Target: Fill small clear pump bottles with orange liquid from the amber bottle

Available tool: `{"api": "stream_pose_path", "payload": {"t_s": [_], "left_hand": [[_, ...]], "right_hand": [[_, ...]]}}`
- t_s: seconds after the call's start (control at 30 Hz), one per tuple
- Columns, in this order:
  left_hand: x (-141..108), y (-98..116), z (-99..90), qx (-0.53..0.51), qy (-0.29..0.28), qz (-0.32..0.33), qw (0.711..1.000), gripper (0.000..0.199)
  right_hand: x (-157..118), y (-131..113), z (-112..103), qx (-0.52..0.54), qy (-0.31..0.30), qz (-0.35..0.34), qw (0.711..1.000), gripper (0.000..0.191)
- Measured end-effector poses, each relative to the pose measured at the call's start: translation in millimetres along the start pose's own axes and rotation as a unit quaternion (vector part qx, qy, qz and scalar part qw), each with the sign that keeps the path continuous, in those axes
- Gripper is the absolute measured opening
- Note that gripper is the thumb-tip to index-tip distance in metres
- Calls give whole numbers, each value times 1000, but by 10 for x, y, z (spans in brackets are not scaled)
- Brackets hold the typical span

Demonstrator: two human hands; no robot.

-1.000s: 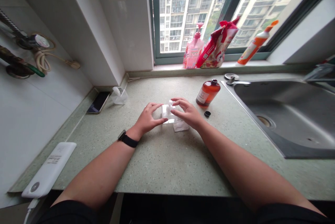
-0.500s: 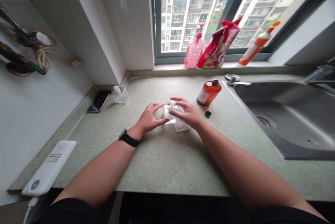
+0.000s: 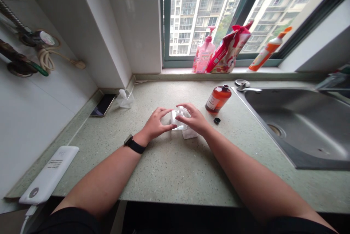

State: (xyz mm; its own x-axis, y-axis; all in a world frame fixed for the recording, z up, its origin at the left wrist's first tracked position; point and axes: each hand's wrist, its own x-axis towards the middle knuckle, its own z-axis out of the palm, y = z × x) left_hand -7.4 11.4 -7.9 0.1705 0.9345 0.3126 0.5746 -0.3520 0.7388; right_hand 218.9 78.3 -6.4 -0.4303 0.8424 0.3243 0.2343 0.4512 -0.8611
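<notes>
A clear square bottle (image 3: 175, 121) stands on the speckled green counter (image 3: 164, 168), with a small clear pump or cap piece (image 3: 181, 111) at its top. My left hand (image 3: 159, 124) curves round the bottle's left side, thumb and fingers against it. From the right, my right hand (image 3: 193, 117) has its thumb and fingers around the clear top piece. Below the right hand sits another clear item (image 3: 189, 133), partly covered by it. An amber bottle (image 3: 218, 99) without its cap stands to the right, and a black cap (image 3: 217, 120) lies in front of it.
A phone (image 3: 103, 105) and a clear container (image 3: 125, 99) are at the back left. A white power bank (image 3: 49, 175) lies front left with its cable. The sink (image 3: 300, 124) is on the right. A pink pump bottle (image 3: 203, 56), red bag (image 3: 231, 50) and orange bottle (image 3: 266, 53) line the sill.
My right hand and the clear top piece have come slightly lower over the bottle. My left hand has stayed in place. The view has shifted a little.
</notes>
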Motion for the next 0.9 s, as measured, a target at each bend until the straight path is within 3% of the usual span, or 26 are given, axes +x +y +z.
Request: {"api": "stream_pose_path", "payload": {"t_s": [0.17,0.47,0.73,0.9], "left_hand": [[-1,5,0,3,-2,1,1000,69],[6,-14,-1,5,-4,3,1000,70],[4,-23,5,3,1,2,1000,71],[5,-22,0,-1,-3,4,1000,73]], "right_hand": [[-11,-33,4,7,-28,-18,999,41],[-50,86,-277,30,-38,-23,999,31],[-3,76,-79,19,-12,-33,999,37],[10,12,-35,11,-43,-36,998,36]]}}
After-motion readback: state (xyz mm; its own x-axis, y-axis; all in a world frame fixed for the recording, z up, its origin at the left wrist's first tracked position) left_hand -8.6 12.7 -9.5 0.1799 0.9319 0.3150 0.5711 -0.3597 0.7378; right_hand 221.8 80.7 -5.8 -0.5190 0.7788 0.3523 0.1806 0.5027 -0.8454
